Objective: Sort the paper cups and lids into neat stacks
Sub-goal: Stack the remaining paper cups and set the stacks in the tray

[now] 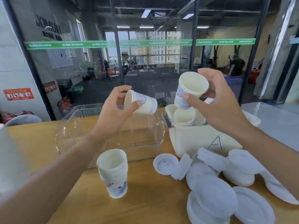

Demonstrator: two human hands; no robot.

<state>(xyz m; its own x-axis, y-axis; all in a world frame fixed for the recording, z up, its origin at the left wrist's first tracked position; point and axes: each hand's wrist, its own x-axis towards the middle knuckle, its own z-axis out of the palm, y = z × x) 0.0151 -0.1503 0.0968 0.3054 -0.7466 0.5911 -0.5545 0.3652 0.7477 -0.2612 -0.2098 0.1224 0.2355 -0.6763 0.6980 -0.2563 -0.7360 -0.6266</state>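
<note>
My left hand (115, 109) holds one white paper cup with blue print (142, 102) on its side, mouth toward the left, above the clear bin. My right hand (215, 101) grips another cup (191, 89), tilted with its mouth toward me, above the white box. A stack of nested cups (113, 172) stands upright on the wooden table near its front. More cups (185, 117) sit inside the white box. White plastic lids (212, 196) lie in a loose heap at the right front, one lid (165, 164) lying apart at the heap's left.
A clear plastic bin (90, 136) lies on the table behind the cup stack. The white box marked "A" (200, 143) stands at the right. A glass wall runs behind the table (153, 199). A blurred white object (9, 159) is at the left edge.
</note>
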